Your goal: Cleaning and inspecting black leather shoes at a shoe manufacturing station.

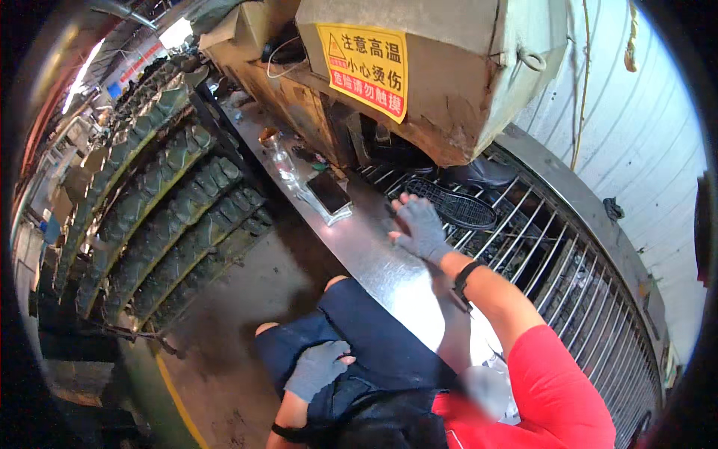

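My right hand (422,228), in a grey glove with bare fingertips, reaches over the edge between the metal bench (374,247) and a bed of metal bars (572,288). Its fingers are spread and hold nothing. Just beyond them a black shoe sole (452,206) lies tread up on the bars; whether the fingertips touch it I cannot tell. Behind the sole, a dark shoe (485,173) sits partly under the hood. My left hand (318,370), gloved alike, rests on my dark shorts (374,322) with its fingers loosely laid and nothing visible in them.
A large metal hood (441,67) with a yellow and red warning sticker overhangs the bars. On the bench are a dark phone (329,191) and a clear bottle (284,163). At left stands a tiered rack (161,217) full of dark shoe-shaped pieces.
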A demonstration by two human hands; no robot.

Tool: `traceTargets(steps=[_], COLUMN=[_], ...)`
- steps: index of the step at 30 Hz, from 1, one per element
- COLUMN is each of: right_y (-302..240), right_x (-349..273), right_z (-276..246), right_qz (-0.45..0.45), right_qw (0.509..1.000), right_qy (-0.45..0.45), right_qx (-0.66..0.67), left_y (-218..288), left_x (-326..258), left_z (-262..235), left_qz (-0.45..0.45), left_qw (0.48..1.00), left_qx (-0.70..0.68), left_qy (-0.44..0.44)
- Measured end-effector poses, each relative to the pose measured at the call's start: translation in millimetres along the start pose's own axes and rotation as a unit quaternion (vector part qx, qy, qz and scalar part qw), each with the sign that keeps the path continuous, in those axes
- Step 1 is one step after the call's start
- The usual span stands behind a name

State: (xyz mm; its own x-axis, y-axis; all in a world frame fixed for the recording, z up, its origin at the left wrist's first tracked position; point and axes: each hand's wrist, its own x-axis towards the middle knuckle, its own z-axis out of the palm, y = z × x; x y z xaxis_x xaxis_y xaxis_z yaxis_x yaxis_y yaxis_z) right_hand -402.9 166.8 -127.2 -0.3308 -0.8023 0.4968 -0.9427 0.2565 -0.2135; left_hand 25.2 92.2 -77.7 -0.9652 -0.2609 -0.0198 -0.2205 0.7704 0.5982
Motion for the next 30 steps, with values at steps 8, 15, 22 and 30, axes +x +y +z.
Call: traceTargets(steps=[8,15,22,30], right_y=[103.3,116.3,-57.3,13.8], right_x=[-36.5,-76.3,-51.8,20.5], right_z=[-89.5,-94.0,-178.0,-92.1], right_qz=[0.169,0.386,-0.081,-0.146], right_qw=[0.960,0.873,0.918,0.973], right_qy=[-0.209,-0.216,-0.343,-0.164], right_qx=[-0.076,0.204,0.182,0.073], left_y=[3.1,18.4,1.8,30.1], left_x=[-48.3,-39.5,-27.6,15.1], left_z=[-19.1,10.6,31.2,47.0], left_qz=[-0.095,-0.160,-0.217,-0.169], left_qw=[0.988,0.889,0.706,0.907], left_qx=[-0.048,-0.402,-0.670,-0.377], left_qy=[0.112,0.150,0.073,0.083])
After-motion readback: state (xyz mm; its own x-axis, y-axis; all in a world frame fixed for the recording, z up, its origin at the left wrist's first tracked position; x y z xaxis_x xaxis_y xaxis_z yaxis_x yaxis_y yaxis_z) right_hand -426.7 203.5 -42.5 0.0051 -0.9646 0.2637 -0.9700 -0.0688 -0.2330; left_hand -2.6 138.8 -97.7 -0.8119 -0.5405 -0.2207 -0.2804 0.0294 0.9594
